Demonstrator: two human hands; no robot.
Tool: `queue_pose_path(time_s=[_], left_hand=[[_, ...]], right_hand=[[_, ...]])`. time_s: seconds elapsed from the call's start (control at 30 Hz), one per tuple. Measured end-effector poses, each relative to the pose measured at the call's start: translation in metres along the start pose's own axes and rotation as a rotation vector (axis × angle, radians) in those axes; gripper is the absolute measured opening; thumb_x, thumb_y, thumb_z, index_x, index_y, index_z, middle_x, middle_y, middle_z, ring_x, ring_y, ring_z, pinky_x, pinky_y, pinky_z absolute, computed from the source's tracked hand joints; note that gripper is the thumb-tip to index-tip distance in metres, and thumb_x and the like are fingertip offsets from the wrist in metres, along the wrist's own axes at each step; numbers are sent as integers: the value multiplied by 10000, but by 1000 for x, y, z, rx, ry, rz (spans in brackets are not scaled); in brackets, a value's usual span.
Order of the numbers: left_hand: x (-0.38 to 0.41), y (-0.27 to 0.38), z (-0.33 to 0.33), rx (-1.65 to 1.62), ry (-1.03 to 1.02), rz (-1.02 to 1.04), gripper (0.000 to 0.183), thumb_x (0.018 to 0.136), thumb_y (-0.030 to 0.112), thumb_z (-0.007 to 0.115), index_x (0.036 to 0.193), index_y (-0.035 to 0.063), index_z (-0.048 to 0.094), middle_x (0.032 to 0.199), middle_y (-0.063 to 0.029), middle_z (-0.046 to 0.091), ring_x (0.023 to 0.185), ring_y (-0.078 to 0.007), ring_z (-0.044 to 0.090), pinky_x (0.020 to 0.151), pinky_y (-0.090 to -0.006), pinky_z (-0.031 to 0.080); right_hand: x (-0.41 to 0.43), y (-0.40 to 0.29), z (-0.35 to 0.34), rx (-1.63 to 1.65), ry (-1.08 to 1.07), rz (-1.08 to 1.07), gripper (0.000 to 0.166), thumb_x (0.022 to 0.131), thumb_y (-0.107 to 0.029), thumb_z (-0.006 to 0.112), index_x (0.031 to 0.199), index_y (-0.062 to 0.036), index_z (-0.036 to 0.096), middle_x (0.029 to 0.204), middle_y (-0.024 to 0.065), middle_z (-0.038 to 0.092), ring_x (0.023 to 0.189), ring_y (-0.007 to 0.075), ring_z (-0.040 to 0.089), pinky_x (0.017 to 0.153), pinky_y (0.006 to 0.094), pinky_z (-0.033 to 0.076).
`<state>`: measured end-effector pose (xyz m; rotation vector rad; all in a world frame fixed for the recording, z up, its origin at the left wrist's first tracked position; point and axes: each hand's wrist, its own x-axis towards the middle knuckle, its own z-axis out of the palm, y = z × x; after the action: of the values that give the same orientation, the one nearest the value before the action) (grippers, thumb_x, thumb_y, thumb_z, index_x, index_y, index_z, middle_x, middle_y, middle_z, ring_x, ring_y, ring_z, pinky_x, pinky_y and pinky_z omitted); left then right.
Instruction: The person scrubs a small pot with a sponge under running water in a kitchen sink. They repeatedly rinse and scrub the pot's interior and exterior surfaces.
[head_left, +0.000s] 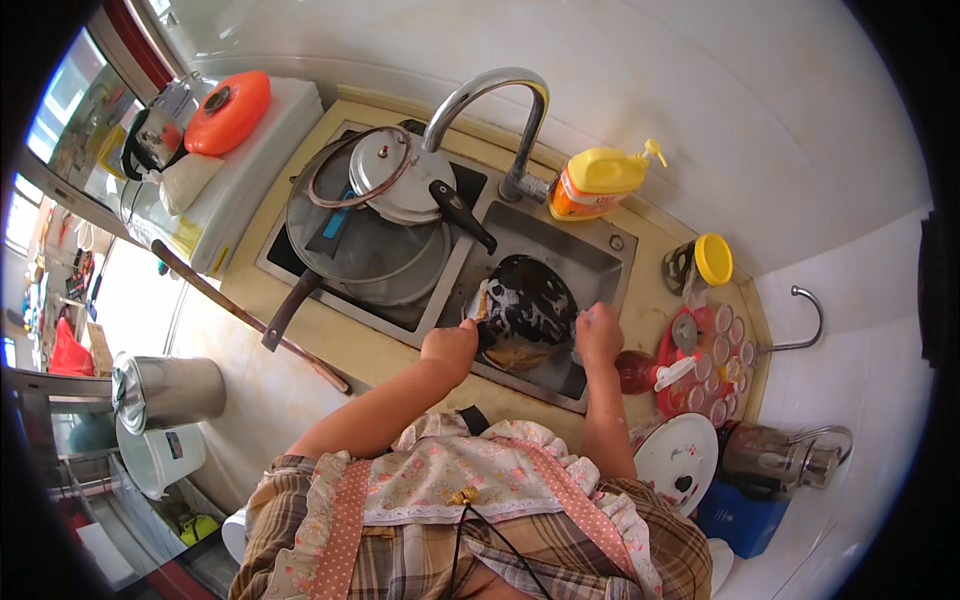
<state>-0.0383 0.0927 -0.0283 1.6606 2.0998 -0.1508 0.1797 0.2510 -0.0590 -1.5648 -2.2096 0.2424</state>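
A blackened pot with white suds on its surface lies in the right basin of the steel sink. At its left side my left hand is closed, and a pale object with a brownish part sticks up from it beside the pot; whether that belongs to the pot or is held cannot be made out. My right hand is curled at the pot's right side, with something whitish partly hidden by its fingers. The chrome faucet arches over the left basin, where a pressure cooker lid and a glass lid are piled.
A yellow pump bottle stands behind the sink. To the right are a yellow-lidded jar, a red spray bottle and a red tray of small jars. A long wooden stick leans at the counter's left edge, above a metal bucket.
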Motion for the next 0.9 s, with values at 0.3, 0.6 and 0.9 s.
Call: queue_pose_path(time_s=[0.3,0.6,0.9], left_hand=[[7,4,21,0,-5,-20,186,850,104,552,1006,24,489,798,-120,700,738,-271,703,616,-360,553],[9,-12,33,-298,-5,-44,252,861,172,600,1040,3,544,838,-177,685,705,-244,695,570,-357,543],[11,-28,50,-1856,-829,-365,160,954,183,532,995,29,518,797,-86,611,552,-151,557,424,-264,409]], right_hand=[[25,-9,-29,-71,-130,-20,121,806,-163,595,867,-59,593,899,153,607,808,374,612,676,478,488],[9,-44,35,277,-103,-128,258,826,-249,652,965,-47,572,1034,153,585,989,384,538,817,460,459],[10,-43,30,213,-130,-174,224,789,-175,646,942,-38,558,1015,146,578,959,383,531,810,462,459]])
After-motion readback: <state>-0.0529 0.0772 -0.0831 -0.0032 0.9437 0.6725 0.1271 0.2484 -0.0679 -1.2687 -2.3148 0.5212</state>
